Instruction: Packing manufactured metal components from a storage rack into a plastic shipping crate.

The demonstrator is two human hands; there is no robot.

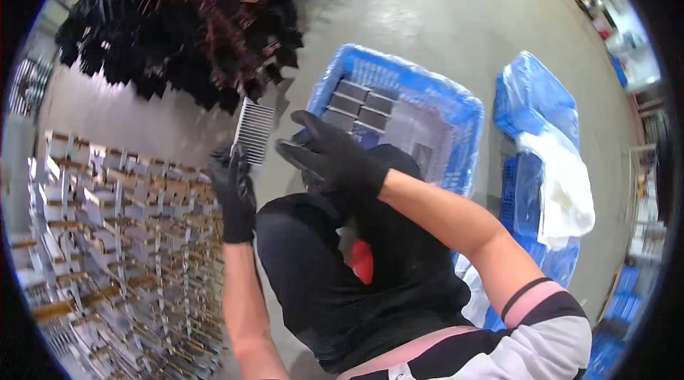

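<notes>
My left hand [234,184], in a black glove, grips the lower end of a silver finned metal heat sink [255,130] and holds it upright, fins showing. To its right, my gloved right hand [328,155] reaches toward the heat sink with fingers apart and nothing visible in them. A gap separates those fingertips from the metal. Just beyond my right hand stands a blue plastic crate [467,113] lined with clear film. Dark grey rectangular blocks [349,103] lie in rows inside it, beside paler finned pieces [420,130]. My right hand and knee hide part of the crate.
A rack [121,216] hung with many metal pieces fills the left side. Dark hanging parts [192,23] crowd the far left. More blue crates [534,95] stand on the right, one covered by a white plastic sheet [563,187]. Concrete floor [427,9] extends behind.
</notes>
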